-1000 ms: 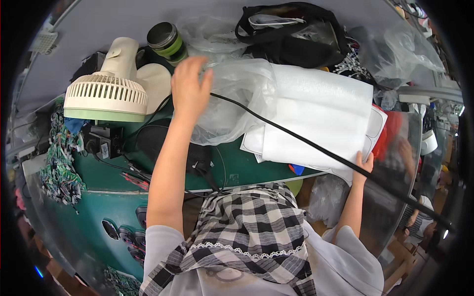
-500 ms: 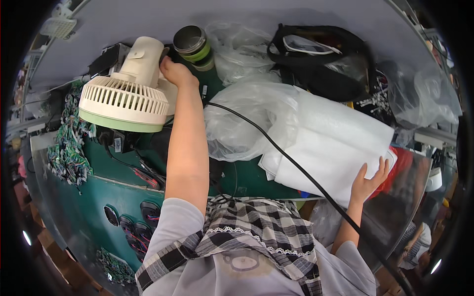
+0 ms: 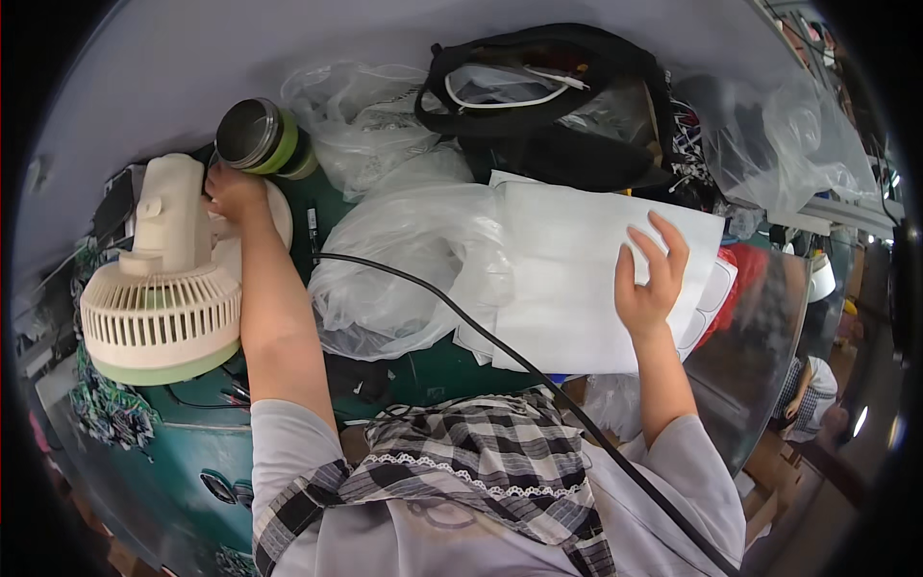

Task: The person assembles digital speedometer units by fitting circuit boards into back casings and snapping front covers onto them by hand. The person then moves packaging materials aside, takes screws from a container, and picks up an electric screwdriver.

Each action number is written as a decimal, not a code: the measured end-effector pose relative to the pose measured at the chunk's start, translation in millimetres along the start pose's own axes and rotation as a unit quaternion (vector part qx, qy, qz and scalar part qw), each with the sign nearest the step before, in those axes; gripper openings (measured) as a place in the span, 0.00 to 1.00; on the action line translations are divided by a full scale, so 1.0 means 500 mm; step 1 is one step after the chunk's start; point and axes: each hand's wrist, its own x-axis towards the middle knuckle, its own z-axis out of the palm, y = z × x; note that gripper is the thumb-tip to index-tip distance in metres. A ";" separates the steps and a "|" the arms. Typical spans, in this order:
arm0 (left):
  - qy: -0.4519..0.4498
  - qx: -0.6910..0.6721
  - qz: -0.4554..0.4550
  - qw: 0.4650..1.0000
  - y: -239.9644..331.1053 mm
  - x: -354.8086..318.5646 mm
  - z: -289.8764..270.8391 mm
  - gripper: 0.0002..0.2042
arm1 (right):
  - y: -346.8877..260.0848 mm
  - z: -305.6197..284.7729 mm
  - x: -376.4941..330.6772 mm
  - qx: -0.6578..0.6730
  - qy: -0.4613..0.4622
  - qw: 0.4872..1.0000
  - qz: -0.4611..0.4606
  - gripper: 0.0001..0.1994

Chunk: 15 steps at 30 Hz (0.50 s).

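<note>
A cream desk fan (image 3: 165, 298) with a pale green rim stands at the left. My left hand (image 3: 236, 195) reaches behind it, beside the fan's neck and over its round base. Its fingers are curled in, and what they hold, if anything, is hidden. Just beyond that hand is a dark, lidded cup (image 3: 258, 137) with a green band. My right hand (image 3: 654, 281) is open, fingers spread, above a stack of white foam sheets (image 3: 567, 279) and holds nothing. Left of the sheets lies a clear plastic bag (image 3: 404, 260).
A black bag (image 3: 567, 144) sits at the back with a white cable on top. Tangled wire bundles (image 3: 111, 404) lie at the left edge. A black cable (image 3: 481, 332) crosses in front of me. Red plastic (image 3: 738, 284) shows beside the sheets; another person (image 3: 806, 396) is far right.
The view has shifted, so the fan and cup appear farther left and lower. My right hand has moved up from the sheets' near right corner to over them. The left hand stays beside the fan.
</note>
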 end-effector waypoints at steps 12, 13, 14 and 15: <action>0.103 -0.381 -0.135 0.909 0.024 -0.021 -0.116 0.14 | -0.008 0.062 0.216 -0.049 0.094 0.989 -0.102 0.25; 0.093 -0.409 -0.137 0.897 0.034 -0.034 -0.124 0.15 | -0.024 0.061 0.220 -0.054 0.115 0.984 -0.125 0.22; 0.084 -0.437 -0.140 0.885 0.043 -0.046 -0.132 0.16 | -0.044 0.063 0.224 -0.057 0.136 0.978 -0.148 0.19; 0.111 -0.474 -0.123 0.865 0.047 -0.055 -0.135 0.17 | -0.060 0.073 0.224 -0.010 0.144 0.971 -0.193 0.17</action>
